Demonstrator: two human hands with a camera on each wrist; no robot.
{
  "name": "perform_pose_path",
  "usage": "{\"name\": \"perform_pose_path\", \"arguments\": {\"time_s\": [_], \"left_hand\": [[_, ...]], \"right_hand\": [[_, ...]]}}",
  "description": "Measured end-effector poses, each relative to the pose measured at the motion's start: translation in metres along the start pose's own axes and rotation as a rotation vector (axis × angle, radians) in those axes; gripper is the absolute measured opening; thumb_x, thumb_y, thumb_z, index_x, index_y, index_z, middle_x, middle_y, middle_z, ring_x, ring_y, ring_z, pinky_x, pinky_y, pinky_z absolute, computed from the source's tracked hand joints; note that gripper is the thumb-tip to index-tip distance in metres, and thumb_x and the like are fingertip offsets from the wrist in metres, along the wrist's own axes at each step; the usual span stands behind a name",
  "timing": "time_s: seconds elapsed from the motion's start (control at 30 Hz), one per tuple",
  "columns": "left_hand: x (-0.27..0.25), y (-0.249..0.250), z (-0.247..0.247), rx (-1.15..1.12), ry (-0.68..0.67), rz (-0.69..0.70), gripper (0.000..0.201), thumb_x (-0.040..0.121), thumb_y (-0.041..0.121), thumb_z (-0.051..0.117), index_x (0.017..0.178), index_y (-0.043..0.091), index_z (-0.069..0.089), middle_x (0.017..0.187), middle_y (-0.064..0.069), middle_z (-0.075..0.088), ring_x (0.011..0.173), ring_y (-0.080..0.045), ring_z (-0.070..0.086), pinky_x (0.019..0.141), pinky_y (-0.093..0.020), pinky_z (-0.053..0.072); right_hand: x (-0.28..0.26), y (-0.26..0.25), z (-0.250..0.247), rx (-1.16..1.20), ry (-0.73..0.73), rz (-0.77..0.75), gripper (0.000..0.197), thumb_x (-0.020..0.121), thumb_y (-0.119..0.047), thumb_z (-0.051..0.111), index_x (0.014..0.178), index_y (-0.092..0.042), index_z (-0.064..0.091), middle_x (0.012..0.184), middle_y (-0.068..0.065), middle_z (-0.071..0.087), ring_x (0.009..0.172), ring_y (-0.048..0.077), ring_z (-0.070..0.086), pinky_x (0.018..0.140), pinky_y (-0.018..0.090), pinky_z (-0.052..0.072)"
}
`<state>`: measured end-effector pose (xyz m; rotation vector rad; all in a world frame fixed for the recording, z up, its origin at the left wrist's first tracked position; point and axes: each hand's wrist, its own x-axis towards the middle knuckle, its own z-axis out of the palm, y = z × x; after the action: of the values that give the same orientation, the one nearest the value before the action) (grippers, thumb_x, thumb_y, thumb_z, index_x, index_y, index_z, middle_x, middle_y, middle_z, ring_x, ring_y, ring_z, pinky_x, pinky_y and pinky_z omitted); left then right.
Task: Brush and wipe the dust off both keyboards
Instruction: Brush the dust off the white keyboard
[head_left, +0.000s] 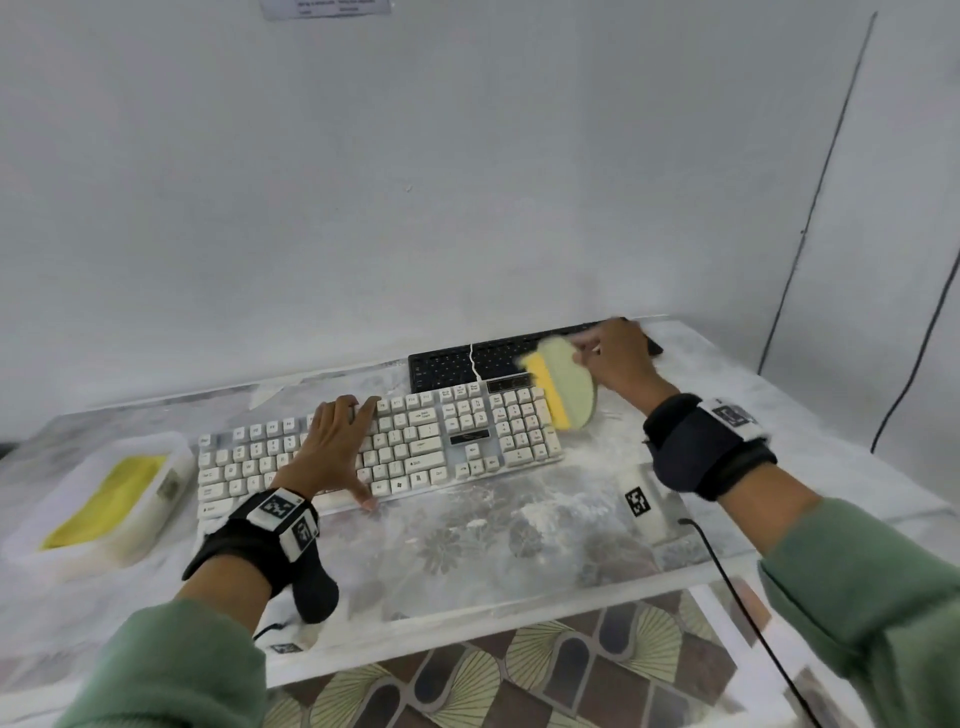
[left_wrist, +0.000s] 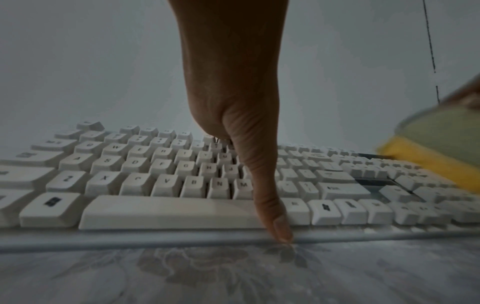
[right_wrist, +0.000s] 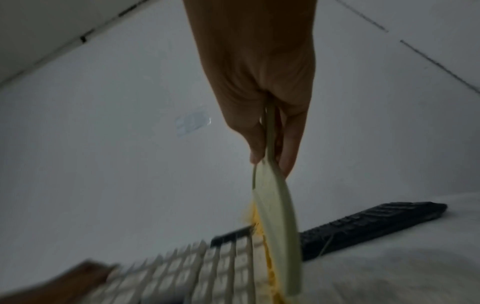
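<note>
The left hand (head_left: 332, 447) lies flat on the middle of the white keyboard (head_left: 415, 441), its fingers (head_left: 345, 408) straight and spread over the upper key rows, the thumb reaching down past the space bar to touch the keyboard's near edge. Well to the right of those fingers, the right hand (head_left: 618, 358) pinches the handle of a pale green brush (head_left: 569, 387); the wrist view shows thumb and fingers (right_wrist: 289, 148) clamped on either side of its thin edge. The brush's yellow bristles (head_left: 550, 395) touch the number-pad end of the white keyboard. Just beyond the right fingers lies the black keyboard (head_left: 467, 361), behind the white one and nearly touching it. White dust (head_left: 540, 506) covers the surface (head_left: 493, 566) near the white keyboard's right end. Far left of the left fingers sits a white plastic tub (head_left: 171, 452) holding a yellow cloth (head_left: 109, 499) lying flat inside.
</note>
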<state>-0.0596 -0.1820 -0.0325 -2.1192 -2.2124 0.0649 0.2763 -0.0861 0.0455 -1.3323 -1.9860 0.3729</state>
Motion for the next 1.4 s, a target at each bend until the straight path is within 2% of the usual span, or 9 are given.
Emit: {"name": "perform_pose_path", "arguments": {"time_s": [0.13, 0.23, 0.33, 0.43, 0.6, 0.73, 1.0, 1.23, 1.4], "left_hand": [[0.0, 0.003, -0.002, 0.004, -0.021, -0.015, 0.138, 0.049, 0.055, 0.087, 0.15, 0.011, 0.003, 0.137, -0.011, 0.02, 0.125, -0.026, 0.021, 0.112, -0.034, 0.012], [0.0, 0.003, -0.002, -0.006, -0.021, -0.029, 0.141, 0.046, 0.057, 0.087, 0.15, 0.011, 0.003, 0.137, -0.011, 0.019, 0.127, -0.027, 0.02, 0.113, -0.035, 0.012], [-0.001, 0.004, -0.001, -0.009, -0.01, -0.039, 0.143, 0.042, 0.057, 0.088, 0.15, 0.011, 0.006, 0.136, -0.012, 0.021, 0.125, -0.029, 0.021, 0.113, -0.037, 0.015], [0.0, 0.005, -0.003, -0.016, -0.061, -0.053, 0.141, 0.048, 0.051, 0.089, 0.151, 0.012, 0.001, 0.138, -0.011, 0.019, 0.128, -0.029, 0.019, 0.113, -0.036, 0.014], [0.004, 0.002, -0.002, -0.063, -0.064, -0.065, 0.142, 0.045, 0.047, 0.092, 0.151, 0.011, 0.005, 0.137, -0.011, 0.021, 0.127, -0.029, 0.021, 0.112, -0.037, 0.018], [0.002, 0.003, 0.001, -0.05, -0.03, -0.061, 0.142, 0.043, 0.044, 0.093, 0.151, 0.008, 0.009, 0.138, -0.015, 0.023, 0.126, -0.031, 0.022, 0.111, -0.037, 0.017], [0.005, 0.005, -0.003, -0.048, -0.054, -0.085, 0.141, 0.039, 0.043, 0.094, 0.15, 0.01, 0.014, 0.137, -0.014, 0.028, 0.124, -0.031, 0.03, 0.108, -0.037, 0.024], [0.009, 0.005, -0.004, -0.074, -0.113, -0.1, 0.141, 0.041, 0.046, 0.093, 0.151, 0.011, 0.012, 0.139, -0.013, 0.027, 0.126, -0.029, 0.03, 0.109, -0.035, 0.024], [0.014, 0.001, -0.007, -0.145, -0.191, -0.077, 0.137, 0.045, 0.044, 0.092, 0.151, 0.012, 0.012, 0.137, -0.01, 0.03, 0.126, -0.028, 0.032, 0.109, -0.036, 0.027]], "right_hand": [[-0.009, 0.011, -0.002, -0.048, -0.242, 0.003, 0.028, 0.083, -0.002, 0.064, 0.111, -0.001, 0.065, 0.108, 0.015, 0.068, 0.087, 0.025, 0.067, 0.076, 0.019, 0.049], [0.002, 0.013, -0.018, 0.062, -0.139, 0.035, 0.025, 0.083, 0.0, 0.064, 0.108, -0.001, 0.067, 0.104, 0.016, 0.069, 0.079, 0.025, 0.067, 0.057, 0.01, 0.05], [-0.005, 0.013, -0.006, 0.059, -0.014, -0.006, 0.029, 0.085, -0.003, 0.062, 0.113, -0.001, 0.064, 0.111, 0.016, 0.066, 0.095, 0.024, 0.065, 0.074, 0.011, 0.042], [-0.018, 0.019, 0.009, -0.024, -0.202, -0.057, 0.033, 0.084, -0.002, 0.064, 0.117, 0.0, 0.06, 0.114, 0.016, 0.065, 0.1, 0.023, 0.063, 0.071, 0.002, 0.034], [-0.006, 0.024, -0.022, 0.053, -0.19, 0.011, 0.028, 0.084, 0.0, 0.063, 0.112, 0.0, 0.064, 0.108, 0.017, 0.067, 0.092, 0.026, 0.065, 0.084, 0.028, 0.05], [-0.004, 0.023, -0.008, 0.135, 0.026, -0.008, 0.032, 0.086, -0.003, 0.062, 0.118, 0.002, 0.06, 0.115, 0.016, 0.064, 0.097, 0.024, 0.064, 0.078, 0.017, 0.042], [-0.016, 0.053, -0.001, 0.062, -0.295, -0.041, 0.034, 0.081, -0.003, 0.068, 0.114, 0.001, 0.062, 0.114, 0.016, 0.065, 0.091, 0.023, 0.065, 0.074, 0.024, 0.052], [-0.015, 0.057, -0.006, 0.016, -0.282, -0.148, 0.035, 0.078, -0.004, 0.071, 0.112, -0.002, 0.065, 0.104, 0.015, 0.069, 0.07, 0.004, 0.054, 0.066, 0.007, 0.042], [-0.003, 0.032, -0.021, -0.084, -0.35, -0.189, 0.037, 0.073, -0.005, 0.075, 0.109, -0.008, 0.067, 0.1, 0.012, 0.071, 0.072, 0.009, 0.056, 0.066, 0.016, 0.04]]}}
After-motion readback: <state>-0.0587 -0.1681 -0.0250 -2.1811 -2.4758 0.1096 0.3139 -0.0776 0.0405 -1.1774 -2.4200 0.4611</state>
